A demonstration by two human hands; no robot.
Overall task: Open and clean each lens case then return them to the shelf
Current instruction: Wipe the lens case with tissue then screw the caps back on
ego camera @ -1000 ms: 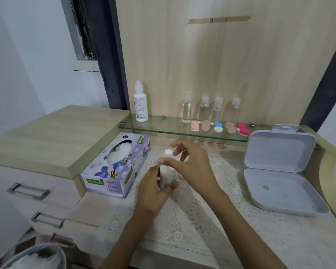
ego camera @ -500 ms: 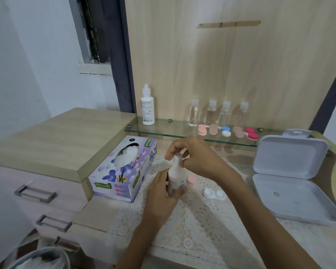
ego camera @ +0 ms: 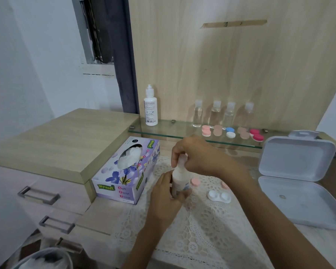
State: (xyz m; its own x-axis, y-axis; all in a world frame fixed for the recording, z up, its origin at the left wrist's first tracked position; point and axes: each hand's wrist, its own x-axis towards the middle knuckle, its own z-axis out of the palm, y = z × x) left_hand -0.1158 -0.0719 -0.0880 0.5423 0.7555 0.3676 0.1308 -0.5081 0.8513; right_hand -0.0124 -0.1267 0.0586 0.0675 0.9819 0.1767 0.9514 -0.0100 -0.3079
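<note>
A small white solution bottle (ego camera: pixel 179 181) stands upright over the lace mat. My left hand (ego camera: pixel 166 199) grips its body from the left. My right hand (ego camera: pixel 196 154) curls over its top, and the cap is hidden under the fingers. An open white lens case (ego camera: pixel 219 197) lies on the mat to the right of the bottle, with one pink cap (ego camera: pixel 194 181) behind it and another pink cap (ego camera: pixel 225 185) half hidden by my right forearm. Several closed lens cases, pink (ego camera: pixel 206 131), tan, blue-white (ego camera: pixel 230 132) and red (ego camera: pixel 256 135), sit on the glass shelf (ego camera: pixel 163 132).
A tissue box (ego camera: pixel 127 171) lies left of the bottle. A large white bottle (ego camera: pixel 151 108) and several clear small bottles (ego camera: pixel 213 113) stand on the shelf. An open grey plastic box (ego camera: pixel 299 181) sits at the right. Drawers and a bin are at lower left.
My right hand has come down from holding the cap above the bottle to closing over the bottle's top. The left hand keeps its grip on the bottle. The view has shifted.
</note>
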